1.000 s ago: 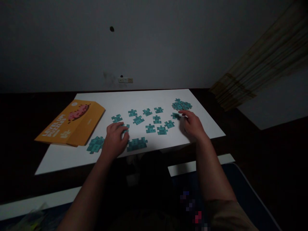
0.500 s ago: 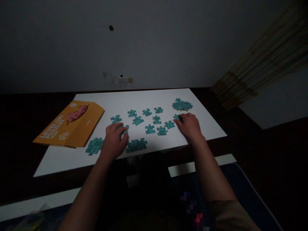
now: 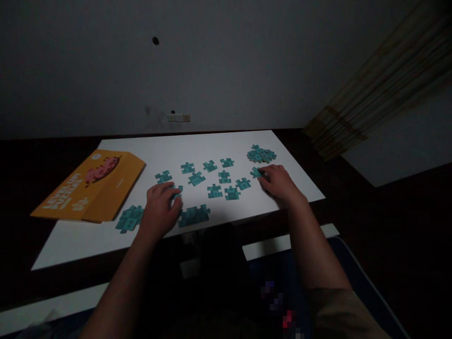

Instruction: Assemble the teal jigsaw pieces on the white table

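Several teal puzzle pieces (image 3: 214,190) lie scattered on a white table (image 3: 219,143). My left hand (image 3: 160,209) rests on the table with curled fingers over a teal piece (image 3: 176,190), beside a joined strip of pieces (image 3: 193,215). My right hand (image 3: 280,183) lies at the right, fingertips pinching a single teal piece (image 3: 256,173). Just beyond that hand sits a heap of pieces (image 3: 260,154). Another small joined cluster (image 3: 129,218) lies left of my left hand.
An orange puzzle box (image 3: 90,185) lies flat at the table's left side. A grey wall with a socket (image 3: 178,117) stands behind. A curtain (image 3: 374,99) hangs at the right. The floor around is dark.
My right hand has drawn back from the heap and its fingers have closed on the single piece. The left hand has hardly moved. The view has shifted a little to the right.
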A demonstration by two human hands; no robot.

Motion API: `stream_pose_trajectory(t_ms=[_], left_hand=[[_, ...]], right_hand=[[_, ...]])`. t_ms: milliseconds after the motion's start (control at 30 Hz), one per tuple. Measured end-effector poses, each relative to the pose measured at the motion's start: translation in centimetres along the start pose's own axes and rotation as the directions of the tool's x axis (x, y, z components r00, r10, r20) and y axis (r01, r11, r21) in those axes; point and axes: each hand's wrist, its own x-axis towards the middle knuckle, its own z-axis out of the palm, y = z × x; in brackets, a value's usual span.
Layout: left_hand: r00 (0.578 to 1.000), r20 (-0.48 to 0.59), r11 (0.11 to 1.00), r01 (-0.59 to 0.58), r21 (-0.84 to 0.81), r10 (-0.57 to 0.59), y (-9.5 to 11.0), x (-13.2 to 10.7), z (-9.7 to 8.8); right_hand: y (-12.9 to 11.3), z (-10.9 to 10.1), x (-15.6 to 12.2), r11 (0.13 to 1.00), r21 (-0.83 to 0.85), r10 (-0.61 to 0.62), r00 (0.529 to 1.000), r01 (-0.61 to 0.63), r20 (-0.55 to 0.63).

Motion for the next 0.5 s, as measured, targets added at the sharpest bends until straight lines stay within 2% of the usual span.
stream_pose_trajectory(t_ms=[133,233,367,500], left_hand=[[1.0,-0.017,1.0,-0.004,-0.001,0.004,-0.1,0.0,0.0],[1.0,-0.02,1.0,0.0,0.006,0.0,-0.2,-0.1,0.1],[1.0,-0.011,1.0,0.006,0.011,-0.006,-0.4,-0.1,0.2],[1.0,-0.012,1.0,0.009,0.017,-0.009,-0.4,0.0,0.1]], right_hand=[[-1.8,0.2,-0.9,0.983,-0.122,0.13,0.99,-0.135,-0.047],[-3.5,0.3,-1.3,0.97,-0.121,0.203,0.977,-0.21,-0.068],[-4.0,-0.5,-2.0,0.968,-0.023,0.245,0.964,-0.248,-0.104],[-1.7,-1.6,-5.0,0.944,0.21,0.296,0.932,-0.254,-0.207]])
